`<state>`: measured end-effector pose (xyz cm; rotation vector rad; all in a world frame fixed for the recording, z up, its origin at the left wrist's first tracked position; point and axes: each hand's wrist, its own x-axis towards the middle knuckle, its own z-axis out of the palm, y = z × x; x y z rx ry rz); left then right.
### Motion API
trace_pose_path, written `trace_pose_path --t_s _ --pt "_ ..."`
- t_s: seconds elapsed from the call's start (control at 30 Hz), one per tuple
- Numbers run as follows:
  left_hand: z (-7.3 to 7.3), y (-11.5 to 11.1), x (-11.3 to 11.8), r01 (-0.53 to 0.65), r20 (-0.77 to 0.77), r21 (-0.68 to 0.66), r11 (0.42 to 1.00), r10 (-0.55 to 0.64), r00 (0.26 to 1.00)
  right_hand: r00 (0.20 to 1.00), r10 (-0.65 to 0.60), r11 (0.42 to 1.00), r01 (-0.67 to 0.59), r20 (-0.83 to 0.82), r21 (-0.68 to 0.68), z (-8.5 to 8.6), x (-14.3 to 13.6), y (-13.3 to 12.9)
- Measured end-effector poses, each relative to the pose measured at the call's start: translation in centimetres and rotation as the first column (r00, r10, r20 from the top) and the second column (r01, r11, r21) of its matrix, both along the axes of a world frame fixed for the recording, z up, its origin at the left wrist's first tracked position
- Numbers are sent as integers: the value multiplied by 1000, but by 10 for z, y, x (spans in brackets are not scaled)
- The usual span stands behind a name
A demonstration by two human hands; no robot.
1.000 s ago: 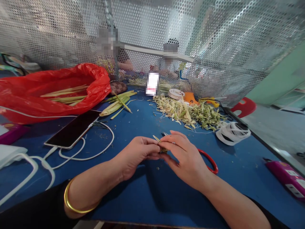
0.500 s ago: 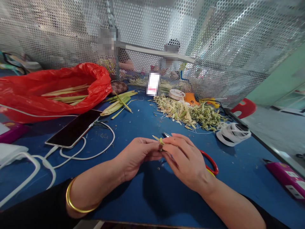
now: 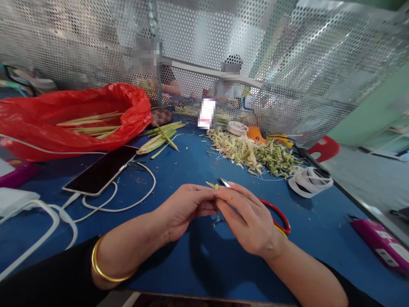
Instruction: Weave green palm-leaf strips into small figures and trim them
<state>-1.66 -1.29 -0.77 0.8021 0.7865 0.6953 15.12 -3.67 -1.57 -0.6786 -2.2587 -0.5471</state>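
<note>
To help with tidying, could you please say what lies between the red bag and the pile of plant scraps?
In the head view, a checkered pouch and plant strips lie beside the red bag, then blue tabletop with small bits reaches the pile.

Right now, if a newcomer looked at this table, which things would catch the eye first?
Probably the open red bag, on the left, with long pale-green stalks inside. Then, perhaps, the heap of pale and green plant scraps toward the back right of the blue table. In the front middle, the left hand, with a gold bangle behind it, and the right hand meet at a small green piece.
</note>
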Motion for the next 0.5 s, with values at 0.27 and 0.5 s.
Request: trace_pose_path --t_s 0.27,0.5 --pt "1 1 1 -36 -8 -6 999 36 999 1000 -2 1000 2 -2 -15 -6 1 2" --pt "4 0 1 -83 -35 -6 997 83 996 960 -152 952 79 -234 -295 -5 2 1"
